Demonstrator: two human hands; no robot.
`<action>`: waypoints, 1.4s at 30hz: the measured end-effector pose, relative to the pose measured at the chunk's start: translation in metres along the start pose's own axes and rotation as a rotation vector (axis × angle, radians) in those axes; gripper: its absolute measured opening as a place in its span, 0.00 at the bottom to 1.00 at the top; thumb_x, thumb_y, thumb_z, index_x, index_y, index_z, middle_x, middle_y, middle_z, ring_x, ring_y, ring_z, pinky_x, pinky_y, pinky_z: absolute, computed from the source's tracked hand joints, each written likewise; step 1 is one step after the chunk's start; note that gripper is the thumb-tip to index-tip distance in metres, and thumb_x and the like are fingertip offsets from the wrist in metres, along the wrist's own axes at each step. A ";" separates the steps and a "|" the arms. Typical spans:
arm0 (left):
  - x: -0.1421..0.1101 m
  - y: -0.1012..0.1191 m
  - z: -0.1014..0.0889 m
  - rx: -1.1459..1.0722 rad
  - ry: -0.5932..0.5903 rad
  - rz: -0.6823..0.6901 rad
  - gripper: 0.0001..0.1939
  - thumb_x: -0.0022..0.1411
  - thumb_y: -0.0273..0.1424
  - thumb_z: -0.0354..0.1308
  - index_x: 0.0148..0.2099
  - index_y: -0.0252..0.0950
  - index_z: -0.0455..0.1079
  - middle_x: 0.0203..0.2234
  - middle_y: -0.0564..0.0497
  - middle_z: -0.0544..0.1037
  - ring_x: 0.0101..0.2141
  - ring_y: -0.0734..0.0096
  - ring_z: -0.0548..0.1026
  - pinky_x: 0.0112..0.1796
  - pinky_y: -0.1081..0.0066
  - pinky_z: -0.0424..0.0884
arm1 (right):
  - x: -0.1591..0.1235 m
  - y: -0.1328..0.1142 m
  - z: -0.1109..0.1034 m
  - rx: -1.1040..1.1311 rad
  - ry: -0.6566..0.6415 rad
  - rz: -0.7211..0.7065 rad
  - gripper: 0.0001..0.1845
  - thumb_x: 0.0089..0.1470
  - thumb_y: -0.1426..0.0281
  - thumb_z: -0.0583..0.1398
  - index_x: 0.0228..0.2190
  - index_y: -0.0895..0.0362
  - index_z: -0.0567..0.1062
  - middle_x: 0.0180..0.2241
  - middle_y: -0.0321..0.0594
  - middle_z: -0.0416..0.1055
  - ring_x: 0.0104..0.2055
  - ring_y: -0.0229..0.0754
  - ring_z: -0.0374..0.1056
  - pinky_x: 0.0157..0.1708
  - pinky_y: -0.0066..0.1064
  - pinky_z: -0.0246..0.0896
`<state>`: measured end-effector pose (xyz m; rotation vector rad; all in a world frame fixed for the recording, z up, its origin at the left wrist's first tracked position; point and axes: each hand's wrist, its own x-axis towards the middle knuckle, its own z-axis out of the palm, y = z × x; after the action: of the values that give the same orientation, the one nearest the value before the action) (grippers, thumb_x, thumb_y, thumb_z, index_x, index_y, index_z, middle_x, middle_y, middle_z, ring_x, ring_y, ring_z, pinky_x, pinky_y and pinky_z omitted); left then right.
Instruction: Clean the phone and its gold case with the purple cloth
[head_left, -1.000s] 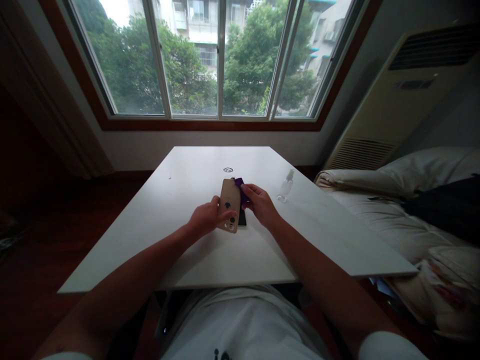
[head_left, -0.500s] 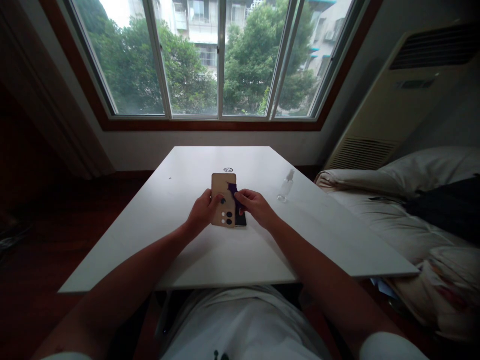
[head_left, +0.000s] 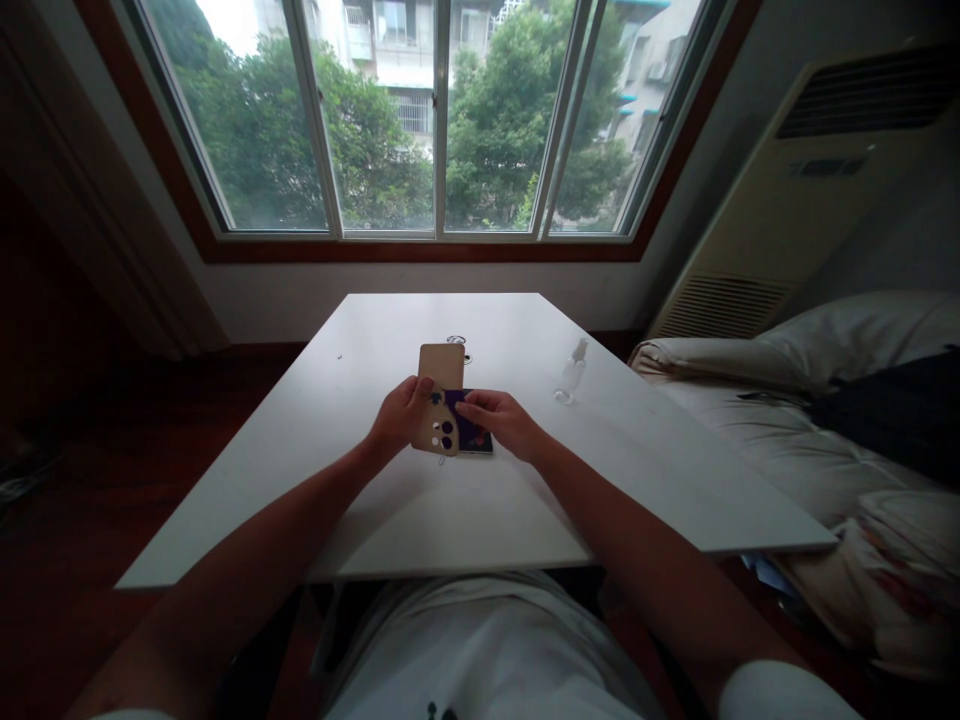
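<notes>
My left hand point(head_left: 397, 420) grips a beige phone case point(head_left: 439, 385) by its lower left side, holding it tilted above the white table point(head_left: 465, 480), camera holes toward me. My right hand point(head_left: 499, 420) pinches a small purple cloth point(head_left: 461, 420) against the case's right side. Under the cloth and case lies a dark phone point(head_left: 480, 442) flat on the table, mostly hidden.
A small clear spray bottle point(head_left: 572, 368) stands to the right on the table. A small round object point(head_left: 456, 341) lies behind the case. A bed with white bedding point(head_left: 810, 400) sits to the right, an air conditioner unit point(head_left: 810, 190) behind it, windows ahead.
The case has shifted left and tilted, its top now leaning away. My right hand with the purple cloth has slid down from the case's upper edge to its lower right side.
</notes>
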<state>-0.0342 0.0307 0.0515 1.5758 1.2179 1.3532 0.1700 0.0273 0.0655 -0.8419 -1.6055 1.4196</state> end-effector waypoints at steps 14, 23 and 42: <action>-0.009 0.002 0.008 0.004 -0.128 -0.014 0.28 0.66 0.57 0.51 0.42 0.36 0.73 0.34 0.46 0.82 0.33 0.62 0.78 0.31 0.69 0.70 | 0.007 -0.007 -0.012 0.235 0.238 -0.086 0.21 0.51 0.52 0.70 0.31 0.57 0.76 0.26 0.34 0.70 0.23 0.32 0.63 0.19 0.23 0.60; 0.005 -0.004 -0.003 -0.053 0.065 -0.018 0.31 0.65 0.59 0.51 0.36 0.34 0.71 0.27 0.48 0.77 0.26 0.69 0.73 0.25 0.72 0.66 | -0.003 0.002 0.009 0.006 -0.235 0.109 0.22 0.51 0.54 0.70 0.32 0.60 0.74 0.27 0.38 0.76 0.21 0.32 0.65 0.20 0.23 0.60; -0.009 0.003 0.008 -0.041 -0.221 -0.071 0.30 0.65 0.58 0.51 0.41 0.34 0.74 0.33 0.45 0.82 0.32 0.62 0.78 0.30 0.69 0.71 | 0.006 -0.007 -0.011 0.274 0.241 -0.056 0.24 0.49 0.49 0.69 0.32 0.57 0.74 0.25 0.33 0.70 0.21 0.31 0.61 0.17 0.23 0.58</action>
<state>-0.0257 0.0216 0.0497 1.5913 1.0933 1.1196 0.1771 0.0362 0.0741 -0.7671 -1.2137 1.4009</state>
